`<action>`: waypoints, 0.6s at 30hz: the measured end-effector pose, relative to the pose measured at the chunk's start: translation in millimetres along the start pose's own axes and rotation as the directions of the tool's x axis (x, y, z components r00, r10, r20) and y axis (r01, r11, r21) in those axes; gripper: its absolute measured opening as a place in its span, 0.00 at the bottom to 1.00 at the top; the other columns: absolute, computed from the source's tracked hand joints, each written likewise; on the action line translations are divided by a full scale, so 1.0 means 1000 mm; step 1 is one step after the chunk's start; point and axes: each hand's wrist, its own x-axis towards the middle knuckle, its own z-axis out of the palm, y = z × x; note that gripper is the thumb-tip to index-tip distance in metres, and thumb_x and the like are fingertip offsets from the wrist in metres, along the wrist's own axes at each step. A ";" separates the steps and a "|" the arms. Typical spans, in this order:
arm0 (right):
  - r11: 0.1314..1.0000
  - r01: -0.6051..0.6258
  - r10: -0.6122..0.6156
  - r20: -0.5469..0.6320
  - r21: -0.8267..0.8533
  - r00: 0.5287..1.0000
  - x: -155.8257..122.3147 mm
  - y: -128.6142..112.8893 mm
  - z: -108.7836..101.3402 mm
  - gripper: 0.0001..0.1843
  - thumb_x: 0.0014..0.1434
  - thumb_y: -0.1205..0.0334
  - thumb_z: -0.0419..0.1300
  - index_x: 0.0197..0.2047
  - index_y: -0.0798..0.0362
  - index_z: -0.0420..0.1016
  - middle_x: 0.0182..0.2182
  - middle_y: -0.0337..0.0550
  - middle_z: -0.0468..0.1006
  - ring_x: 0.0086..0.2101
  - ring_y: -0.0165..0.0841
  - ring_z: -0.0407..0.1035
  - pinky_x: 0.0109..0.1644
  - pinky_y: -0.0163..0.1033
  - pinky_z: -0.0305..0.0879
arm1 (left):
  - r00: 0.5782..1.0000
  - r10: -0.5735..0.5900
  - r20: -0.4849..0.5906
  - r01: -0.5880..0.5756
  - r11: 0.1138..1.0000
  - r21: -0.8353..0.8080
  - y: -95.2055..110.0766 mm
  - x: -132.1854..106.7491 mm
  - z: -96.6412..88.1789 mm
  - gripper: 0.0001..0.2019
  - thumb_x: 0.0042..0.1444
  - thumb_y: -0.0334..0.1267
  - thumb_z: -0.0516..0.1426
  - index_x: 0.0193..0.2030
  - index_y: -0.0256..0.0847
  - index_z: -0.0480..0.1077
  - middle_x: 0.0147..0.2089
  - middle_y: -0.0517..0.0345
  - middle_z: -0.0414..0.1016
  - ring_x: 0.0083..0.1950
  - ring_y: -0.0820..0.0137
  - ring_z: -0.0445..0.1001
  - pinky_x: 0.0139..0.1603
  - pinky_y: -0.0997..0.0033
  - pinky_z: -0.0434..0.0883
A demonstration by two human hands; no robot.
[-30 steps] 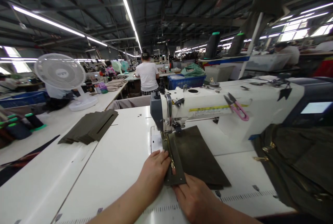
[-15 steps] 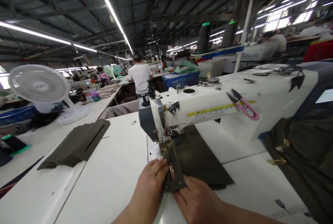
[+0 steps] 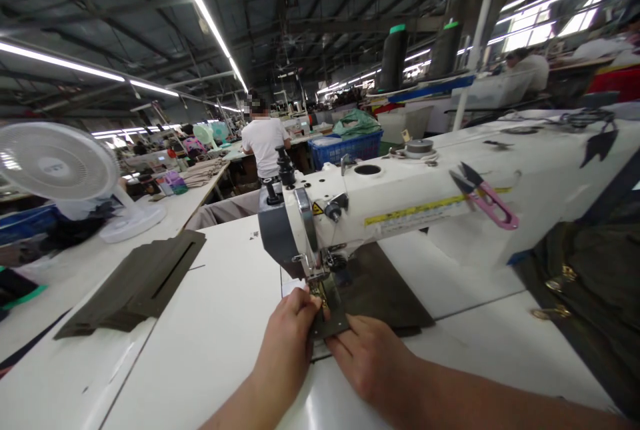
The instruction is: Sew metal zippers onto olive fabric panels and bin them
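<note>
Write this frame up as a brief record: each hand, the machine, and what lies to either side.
Left hand: on the dark fabric piece, beside its gold-coloured zipper
Right hand: at the fabric piece's near right corner; grip partly hidden
Sewing machine: white, its head over the fabric
Snips: pink-handled, against the machine's front
Left side: stack of dark pieces; white fan
Right side: dark item with gold-coloured zip pulls
</note>
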 end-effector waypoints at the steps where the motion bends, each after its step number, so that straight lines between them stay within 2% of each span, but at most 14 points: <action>1: 0.999 -0.019 0.018 0.005 0.045 1.000 0.000 0.001 -0.002 0.12 0.55 0.77 0.47 0.31 0.59 0.72 0.27 0.47 0.74 0.27 0.36 0.66 0.29 0.40 0.64 | 1.000 -0.006 0.006 0.006 1.000 0.002 0.000 0.000 0.000 0.13 0.49 0.24 0.48 0.36 0.40 0.70 0.35 0.53 0.68 0.39 0.65 0.71 0.41 0.64 0.73; 5: 0.968 -0.119 0.123 -0.006 0.223 0.992 0.000 0.002 -0.015 0.11 0.57 0.74 0.48 0.35 0.57 0.71 0.32 0.45 0.74 0.34 0.35 0.66 0.39 0.39 0.63 | 0.999 -0.002 0.045 0.001 1.000 0.027 0.000 -0.007 -0.002 0.16 0.48 0.24 0.49 0.42 0.38 0.70 0.42 0.49 0.70 0.44 0.63 0.71 0.46 0.62 0.71; 9: 0.947 -0.277 0.264 0.099 0.165 0.959 0.005 0.007 -0.022 0.06 0.55 0.69 0.54 0.36 0.56 0.71 0.35 0.47 0.72 0.37 0.38 0.63 0.41 0.44 0.60 | 0.998 0.061 0.033 -0.063 0.997 0.045 0.000 -0.017 -0.004 0.21 0.47 0.23 0.50 0.48 0.38 0.67 0.48 0.50 0.71 0.50 0.62 0.69 0.53 0.58 0.67; 11: 0.928 -0.352 0.328 0.184 0.120 0.927 0.010 0.012 -0.021 0.05 0.52 0.68 0.57 0.34 0.57 0.71 0.35 0.48 0.71 0.37 0.39 0.63 0.41 0.44 0.60 | 0.997 0.078 -0.002 -0.077 0.995 0.058 0.001 -0.019 -0.004 0.18 0.49 0.23 0.49 0.46 0.38 0.68 0.46 0.51 0.72 0.50 0.62 0.69 0.53 0.58 0.67; 13: 0.925 -0.368 0.336 0.253 0.093 0.907 0.015 0.018 -0.019 0.04 0.49 0.70 0.57 0.31 0.57 0.71 0.34 0.49 0.71 0.37 0.39 0.63 0.41 0.43 0.60 | 0.997 0.068 -0.032 -0.065 0.994 0.089 0.003 -0.018 -0.003 0.14 0.52 0.24 0.49 0.41 0.38 0.70 0.43 0.50 0.73 0.46 0.62 0.71 0.48 0.59 0.69; 16: 0.927 -0.356 0.301 0.335 0.115 0.893 0.023 0.025 -0.017 0.07 0.49 0.73 0.53 0.28 0.57 0.71 0.32 0.48 0.73 0.35 0.37 0.65 0.39 0.40 0.60 | 0.998 0.043 -0.040 -0.037 0.991 0.131 0.005 -0.015 -0.002 0.10 0.53 0.25 0.51 0.37 0.38 0.71 0.37 0.51 0.72 0.41 0.64 0.71 0.44 0.62 0.70; 18: 0.912 -0.381 0.313 0.340 0.154 0.887 0.027 0.027 -0.015 0.10 0.51 0.74 0.50 0.30 0.57 0.71 0.32 0.49 0.74 0.34 0.37 0.66 0.38 0.39 0.60 | 0.999 0.024 -0.026 -0.020 0.989 0.145 0.006 -0.013 -0.001 0.09 0.53 0.25 0.51 0.34 0.38 0.71 0.35 0.53 0.72 0.40 0.65 0.70 0.44 0.63 0.69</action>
